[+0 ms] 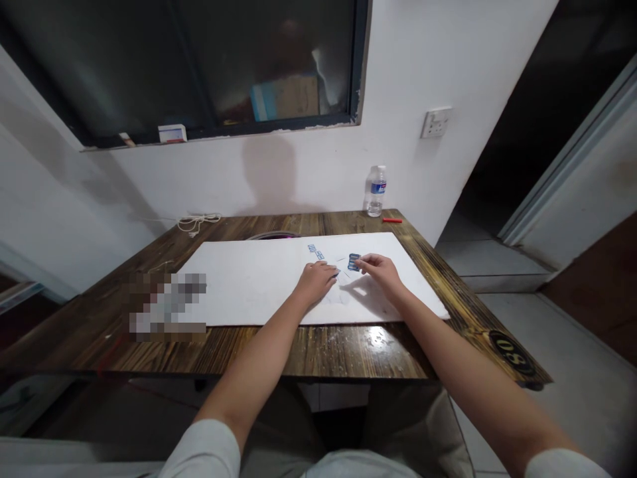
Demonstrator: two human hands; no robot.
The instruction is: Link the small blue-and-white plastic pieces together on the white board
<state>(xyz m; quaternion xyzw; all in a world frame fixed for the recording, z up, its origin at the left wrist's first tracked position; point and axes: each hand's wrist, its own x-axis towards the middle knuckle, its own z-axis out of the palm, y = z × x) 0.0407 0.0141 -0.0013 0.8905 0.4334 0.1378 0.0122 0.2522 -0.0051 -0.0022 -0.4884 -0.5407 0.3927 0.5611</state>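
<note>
A white board (249, 279) lies flat across the wooden table. Above its right part, my right hand (381, 269) pinches a small flat blue piece with pale stripes (353, 262) between thumb and fingers. My left hand (316, 280) rests on the board just left of it, fingers pressed together. A dark sliver shows at its fingertips, too small to name. Beyond the left hand lie blue ladder-like pieces or markings (315, 252); which of the two I cannot tell. Thin dark lines show on the board between my hands.
Along the wall side of the wooden table (343, 348) stand a water bottle (378, 191) and a red pen-like stick (392, 220). A bundled white cord (199, 223) lies at the back left. A blurred patch covers the board's left end. A black "80" disc (512, 353) sits at the right corner.
</note>
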